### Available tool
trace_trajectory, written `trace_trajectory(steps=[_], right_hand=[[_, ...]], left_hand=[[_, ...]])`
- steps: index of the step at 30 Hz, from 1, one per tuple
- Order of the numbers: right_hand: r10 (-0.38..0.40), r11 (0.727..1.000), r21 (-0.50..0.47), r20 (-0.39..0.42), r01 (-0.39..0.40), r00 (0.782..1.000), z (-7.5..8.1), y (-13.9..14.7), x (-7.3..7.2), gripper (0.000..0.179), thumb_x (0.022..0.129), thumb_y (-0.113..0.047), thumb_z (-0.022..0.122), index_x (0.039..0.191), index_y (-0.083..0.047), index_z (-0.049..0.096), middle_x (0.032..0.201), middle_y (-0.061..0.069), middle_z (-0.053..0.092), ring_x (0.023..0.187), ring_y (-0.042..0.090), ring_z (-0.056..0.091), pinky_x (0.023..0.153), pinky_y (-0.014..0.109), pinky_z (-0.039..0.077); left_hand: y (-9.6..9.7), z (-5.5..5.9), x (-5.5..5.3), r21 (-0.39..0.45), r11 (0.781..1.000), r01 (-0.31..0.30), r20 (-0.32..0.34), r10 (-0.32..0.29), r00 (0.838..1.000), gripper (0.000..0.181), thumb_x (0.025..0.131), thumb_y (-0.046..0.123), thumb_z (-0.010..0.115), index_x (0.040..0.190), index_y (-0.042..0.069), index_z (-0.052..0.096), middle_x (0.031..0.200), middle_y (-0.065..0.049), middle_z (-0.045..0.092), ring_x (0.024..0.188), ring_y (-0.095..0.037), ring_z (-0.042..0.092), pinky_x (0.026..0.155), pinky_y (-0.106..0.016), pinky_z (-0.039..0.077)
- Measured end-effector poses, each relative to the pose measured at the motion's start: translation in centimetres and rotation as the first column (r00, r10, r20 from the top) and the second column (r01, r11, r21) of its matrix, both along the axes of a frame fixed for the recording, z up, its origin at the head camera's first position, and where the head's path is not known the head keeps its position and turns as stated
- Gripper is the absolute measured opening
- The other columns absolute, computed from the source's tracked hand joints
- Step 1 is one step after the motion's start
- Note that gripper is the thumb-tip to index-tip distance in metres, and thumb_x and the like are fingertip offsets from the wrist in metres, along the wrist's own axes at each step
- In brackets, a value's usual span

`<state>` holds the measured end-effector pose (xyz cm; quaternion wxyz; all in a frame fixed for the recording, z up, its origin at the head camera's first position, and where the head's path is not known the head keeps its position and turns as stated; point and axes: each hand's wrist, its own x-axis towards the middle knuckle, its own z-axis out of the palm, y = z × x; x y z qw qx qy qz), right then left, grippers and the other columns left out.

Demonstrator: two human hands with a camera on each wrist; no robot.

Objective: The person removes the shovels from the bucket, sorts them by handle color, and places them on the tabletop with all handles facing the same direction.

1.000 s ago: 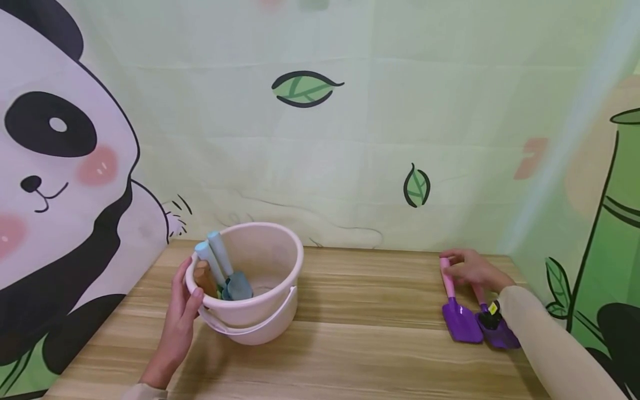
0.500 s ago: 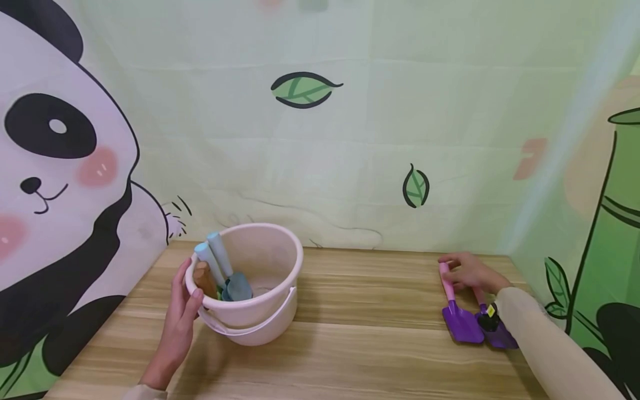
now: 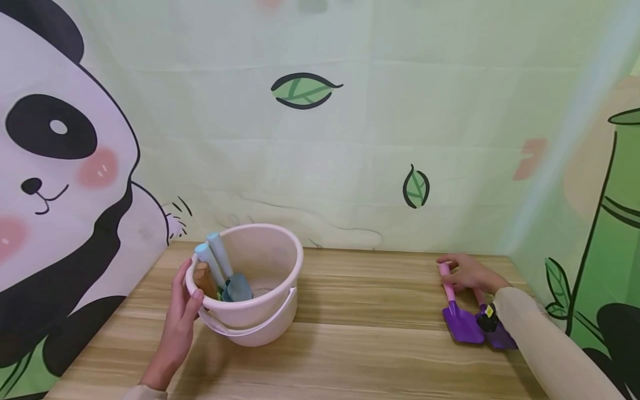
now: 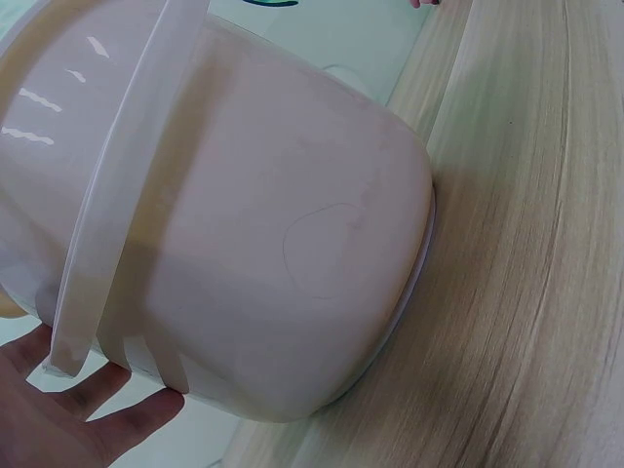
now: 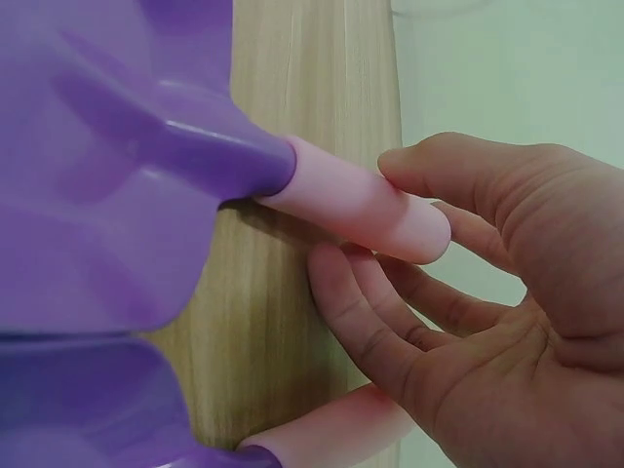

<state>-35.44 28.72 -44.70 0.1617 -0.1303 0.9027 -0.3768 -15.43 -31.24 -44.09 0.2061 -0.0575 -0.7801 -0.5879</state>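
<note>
My left hand (image 3: pixel 181 322) rests against the left side of a pale pink bucket (image 3: pixel 260 322). Its thumb and fingers lie fairly straight along the outside, near the rim. In the left wrist view, several fingers (image 4: pixel 136 419) touch the outer wall below the rim. Light blue handles (image 3: pixel 220 253), a blue-grey scoop blade (image 3: pixel 239 287) and a brown piece (image 3: pixel 204 279) lean inside. At the right, my right hand (image 3: pixel 470 272) pinches the pink handle of a purple toy shovel (image 3: pixel 463 325) between thumb and fingers. A second purple shovel (image 5: pixel 78 409) lies beside it, partly under the forearm.
A wood-grain table (image 3: pixel 360 333) carries everything and ends at a pale green cloth wall (image 3: pixel 350 166) printed with leaves and a panda (image 3: pixel 55 166). The bucket's bail handle (image 3: pixel 260 328) hangs down at its front. A black wrist device (image 3: pixel 487 318) overlaps the second shovel.
My right hand has shifted slightly left, and the shovel handle it pinches has dropped a little in the view. The left hand and the bucket stay put.
</note>
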Motion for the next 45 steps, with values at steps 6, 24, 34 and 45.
trace_trajectory(steps=[6,24,34,45], right_hand=[[0.003,1.000,-0.002,-0.001,-0.003,1.000,-0.1,0.1,-0.1,0.065,0.092,-0.002,0.071,0.148,0.010,0.042,0.132,0.040,0.047,0.080,0.023,0.067,0.074,0.040,0.060],[0.084,0.996,0.008,-0.052,-0.084,0.995,2.4,1.0,0.3,0.065,0.103,-0.021,0.065,0.151,0.008,0.032,0.134,0.048,0.044,0.093,0.037,0.070,0.073,0.047,0.060],[0.093,0.995,0.045,-0.050,-0.091,0.994,4.1,1.2,0.2,0.078,0.100,-0.030,0.069,0.156,0.002,0.026,0.141,0.049,0.037,0.095,0.040,0.069,0.073,0.047,0.060],[0.111,0.993,0.059,-0.077,-0.106,0.991,4.8,1.0,0.3,0.080,0.098,-0.032,0.071,0.156,0.001,0.027,0.140,0.046,0.041,0.096,0.038,0.068,0.075,0.047,0.059]], left_hand=[[0.2,0.2,0.1,0.000,1.000,-0.007,0.010,0.007,1.000,0.062,0.111,0.021,0.038,0.165,0.034,0.012,0.169,-0.003,0.017,0.149,-0.038,0.024,0.104,-0.056,0.034],[0.2,0.2,0.1,-0.011,1.000,-0.010,0.012,0.010,1.000,0.062,0.110,0.020,0.040,0.165,0.033,0.013,0.168,-0.004,0.017,0.148,-0.036,0.025,0.103,-0.033,0.038],[0.1,0.0,0.2,-0.018,1.000,-0.020,0.008,0.020,1.000,0.062,0.111,0.020,0.039,0.165,0.032,0.013,0.168,-0.004,0.019,0.146,-0.036,0.028,0.101,-0.032,0.040],[0.1,0.0,0.0,-0.006,1.000,-0.012,-0.003,0.012,1.000,0.062,0.110,0.019,0.041,0.165,0.032,0.015,0.168,-0.003,0.018,0.148,-0.035,0.026,0.101,-0.023,0.038]])
